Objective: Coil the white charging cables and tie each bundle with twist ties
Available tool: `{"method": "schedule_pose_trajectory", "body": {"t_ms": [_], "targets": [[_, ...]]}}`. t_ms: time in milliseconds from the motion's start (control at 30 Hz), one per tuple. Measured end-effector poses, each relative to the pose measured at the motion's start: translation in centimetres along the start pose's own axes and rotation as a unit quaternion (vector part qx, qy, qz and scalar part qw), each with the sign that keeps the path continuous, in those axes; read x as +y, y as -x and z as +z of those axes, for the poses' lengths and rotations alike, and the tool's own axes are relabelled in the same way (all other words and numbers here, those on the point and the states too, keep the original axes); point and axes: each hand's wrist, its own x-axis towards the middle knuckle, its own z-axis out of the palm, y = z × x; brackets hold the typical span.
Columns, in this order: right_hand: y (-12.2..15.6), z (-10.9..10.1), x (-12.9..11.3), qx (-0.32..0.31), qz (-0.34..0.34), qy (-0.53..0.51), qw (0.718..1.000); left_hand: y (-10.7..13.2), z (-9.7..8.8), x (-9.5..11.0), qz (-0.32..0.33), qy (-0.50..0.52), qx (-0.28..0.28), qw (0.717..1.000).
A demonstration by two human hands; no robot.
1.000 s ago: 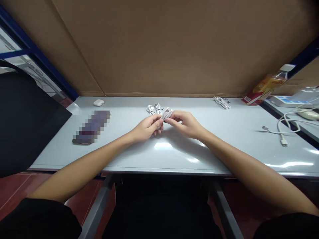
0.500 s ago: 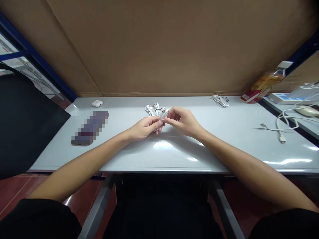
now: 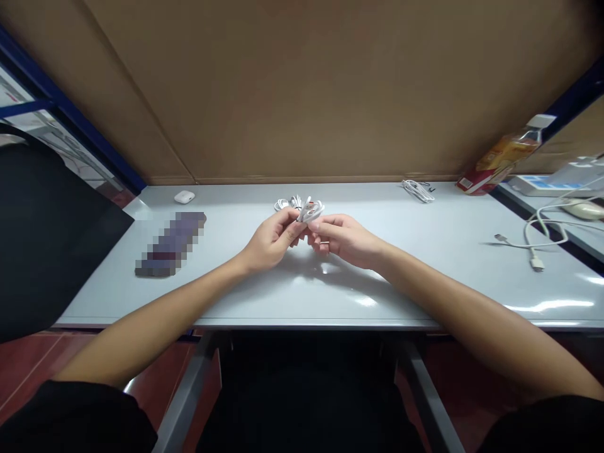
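A coiled white cable (image 3: 311, 210) is held up between my two hands above the middle of the table. My left hand (image 3: 276, 238) pinches its left side between thumb and fingers. From the right, my right hand (image 3: 342, 238) grips the lower right part of the coil, thumb on top and fingers curled beneath. Just behind lie two more white cable bundles (image 3: 282, 204), bound with dark ties and partly hidden by the held coil and my left hand.
On the grey table (image 3: 387, 277) are a white earphone case (image 3: 184, 197) and a pixelated flat object (image 3: 170, 244) at left. Another white cable bundle (image 3: 418, 190) lies back right. Further right are a drink bottle (image 3: 503, 157) and loose white cables (image 3: 535, 242). A cardboard panel (image 3: 302, 88) stands behind.
The held cable coil has been lifted slightly and turned, so more of its loops show. My right hand has lowered and now grips it from below right; my left hand has shifted a little.
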Motion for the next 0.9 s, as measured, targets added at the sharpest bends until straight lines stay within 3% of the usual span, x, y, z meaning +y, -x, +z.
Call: {"method": "schedule_pose_trajectory", "body": {"t_ms": [367,567,733,900], "targets": [[0.0,-0.8,0.0,-0.014,-0.026,0.014,0.999,0.2,0.5,0.3,0.018,0.01,0.024,0.999],[-0.1,-0.3,0.1,0.088,-0.123,0.157,0.976,0.1,0.8,0.1,-0.07,0.053,0.051,0.995],[-0.3,-0.2,0.7,0.173,-0.201,0.356,0.896,-0.2,0.9,0.2,-0.158,0.128,0.029,0.979],[-0.5,-1.1,1.4,0.148,-0.351,0.541,0.75,-0.4,0.4,0.8,-0.255,0.176,0.009,0.951]]}}
